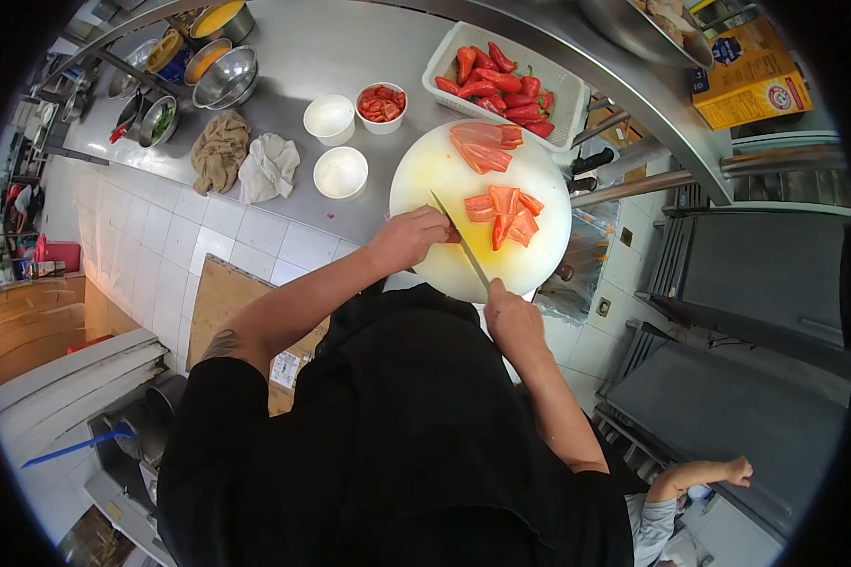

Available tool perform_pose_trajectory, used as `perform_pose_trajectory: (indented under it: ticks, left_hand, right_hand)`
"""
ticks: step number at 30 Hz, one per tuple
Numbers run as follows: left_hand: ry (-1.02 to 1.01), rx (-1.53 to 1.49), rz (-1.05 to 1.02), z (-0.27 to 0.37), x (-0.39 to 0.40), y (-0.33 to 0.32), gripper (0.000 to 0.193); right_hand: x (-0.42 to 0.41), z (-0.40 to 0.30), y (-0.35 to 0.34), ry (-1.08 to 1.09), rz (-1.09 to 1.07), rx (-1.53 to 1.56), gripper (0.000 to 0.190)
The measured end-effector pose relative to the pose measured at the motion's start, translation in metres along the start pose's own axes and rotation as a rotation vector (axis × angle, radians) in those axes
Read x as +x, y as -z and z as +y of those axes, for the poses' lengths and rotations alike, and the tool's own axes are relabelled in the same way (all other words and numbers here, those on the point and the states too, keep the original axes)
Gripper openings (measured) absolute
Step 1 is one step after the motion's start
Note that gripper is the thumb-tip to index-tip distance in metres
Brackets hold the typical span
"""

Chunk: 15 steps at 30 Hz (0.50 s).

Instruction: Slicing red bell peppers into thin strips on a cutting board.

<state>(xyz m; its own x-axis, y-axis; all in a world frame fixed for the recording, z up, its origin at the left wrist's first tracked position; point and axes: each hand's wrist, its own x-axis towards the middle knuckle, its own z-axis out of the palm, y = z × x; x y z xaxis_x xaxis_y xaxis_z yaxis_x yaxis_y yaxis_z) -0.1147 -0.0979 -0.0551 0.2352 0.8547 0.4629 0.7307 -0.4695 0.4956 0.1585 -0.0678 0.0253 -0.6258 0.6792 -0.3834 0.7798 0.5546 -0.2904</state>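
My right hand (514, 319) grips the handle of a kitchen knife (472, 254), whose blade slants up and left over a round white cutting board (425, 159). Left of the blade, my left hand (415, 237) holds a small piece of red pepper (454, 235) on the board; the fingers partly hide it. Flattened red pepper pieces (518, 220) lie right of the knife, and larger opened peppers (482, 145) lie at the board's far side. Beyond the board, a white plastic basket (436, 60) holds whole red peppers (500, 81).
Left of the board stand two empty white tubs (340, 172) and one tub of cut red pepper (381, 106). Crumpled cloths (268, 166) and metal bowls (225, 76) lie farther left. A steel rail (631, 188) runs at right. Another person's arm (695, 478) shows lower right.
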Motion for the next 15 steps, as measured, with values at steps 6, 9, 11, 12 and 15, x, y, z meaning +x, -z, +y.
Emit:
perform_pose_trajectory:
  ticks: [6,9,11,12,15]
  left_hand:
    - [0.048,-0.013,0.028,0.001,-0.003,-0.002,0.013]
    - [0.096,-0.031,0.039,0.006,-0.004,-0.004,0.013]
    - [0.077,-0.015,0.082,0.005,-0.004,-0.006,0.013]
    - [0.078,-0.012,0.081,0.006,-0.005,-0.005,0.013]
    - [0.084,-0.007,0.072,0.007,-0.006,-0.006,0.015]
  right_hand:
    - [-0.007,-0.006,0.018,0.036,0.046,0.046,0.017]
    - [0.004,-0.001,-0.001,0.015,0.023,0.025,0.016]
    - [0.006,0.0,-0.002,0.035,0.04,0.022,0.016]
    - [0.0,-0.007,0.013,0.022,0.016,0.022,0.016]
    - [-0.005,-0.009,0.016,0.013,-0.007,0.026,0.017]
